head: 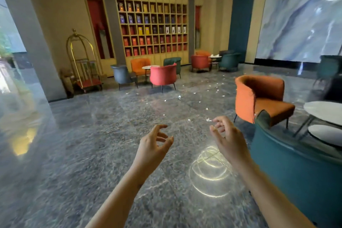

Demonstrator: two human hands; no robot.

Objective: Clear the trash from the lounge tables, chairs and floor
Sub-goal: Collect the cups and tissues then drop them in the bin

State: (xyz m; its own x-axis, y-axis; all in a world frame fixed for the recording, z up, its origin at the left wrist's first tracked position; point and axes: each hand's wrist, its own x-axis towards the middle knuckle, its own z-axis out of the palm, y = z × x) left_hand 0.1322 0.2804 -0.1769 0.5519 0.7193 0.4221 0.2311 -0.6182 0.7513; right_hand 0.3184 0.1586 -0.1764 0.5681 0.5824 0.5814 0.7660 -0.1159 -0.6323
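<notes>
Several small white paper scraps [179, 96] lie scattered over the grey marble floor [92, 135] ahead, between the chair groups. One scrap [209, 120] lies on the floor just past my right fingertips. My left hand [154, 144] is raised in front of me, fingers loosely curled and holding nothing. My right hand [226, 136] is raised beside it, fingers also loosely curled and holding nothing. White paper [214, 55] sits on the far round table.
A teal chair back [296, 168] stands close at my right, with an orange armchair [259, 98] and white round tables [325, 111] behind it. A pink chair [162, 76], more chairs, a luggage cart [83, 65] and a wall shelf [153, 27] stand further off.
</notes>
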